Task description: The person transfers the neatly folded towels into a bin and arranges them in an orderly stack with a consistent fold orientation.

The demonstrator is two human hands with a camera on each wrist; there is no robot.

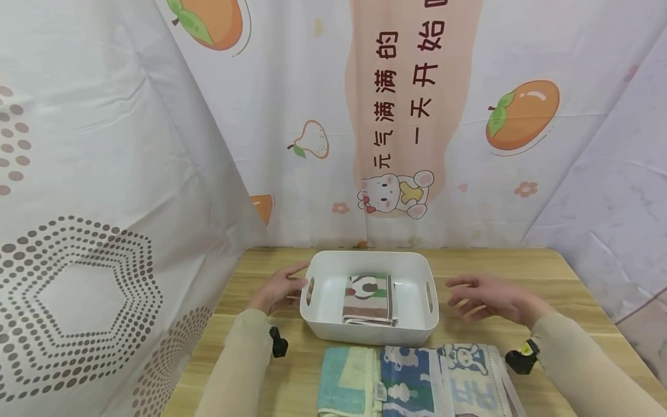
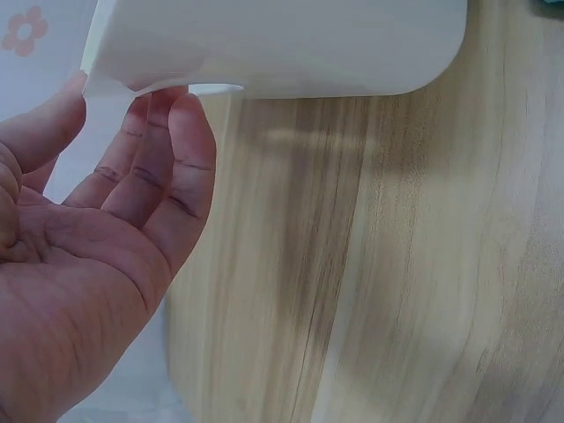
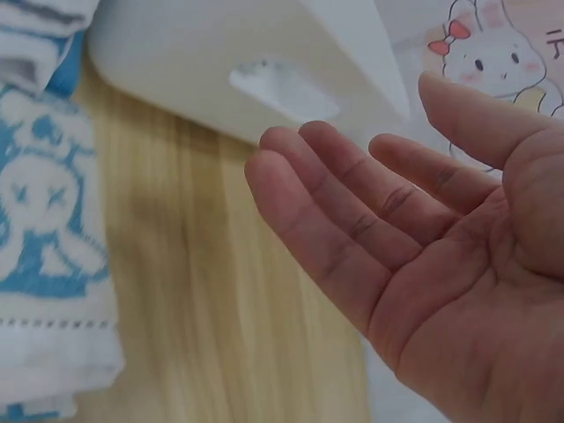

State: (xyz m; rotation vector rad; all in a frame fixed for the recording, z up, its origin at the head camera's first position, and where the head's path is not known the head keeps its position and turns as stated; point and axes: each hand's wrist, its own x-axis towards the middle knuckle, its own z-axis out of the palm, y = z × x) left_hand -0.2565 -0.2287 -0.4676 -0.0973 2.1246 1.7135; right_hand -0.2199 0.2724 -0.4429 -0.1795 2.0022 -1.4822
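A white plastic basket (image 1: pixel 365 334) with a slot handle at each end stands on the wooden table. One folded striped towel (image 1: pixel 367 301) with a cartoon print lies inside it. My left hand (image 1: pixel 281 288) is at the basket's left end; in the left wrist view its thumb (image 2: pixel 62 123) meets the rim and the fingers reach into the handle slot, pinching that end. Off the right end, my right hand (image 1: pixel 490 298) hovers with loosely spread fingers and holds nothing. In the right wrist view a gap separates its fingertips (image 3: pixel 269 172) from the right handle slot.
In front of the basket lie folded towels in a row: a teal and yellow one (image 1: pixel 346 382), a blue and green one (image 1: pixel 409 379) and a cream one with a blue bear (image 1: pixel 474 376). A printed curtain (image 1: pixel 323 191) hangs behind the wooden table (image 1: pixel 292 370).
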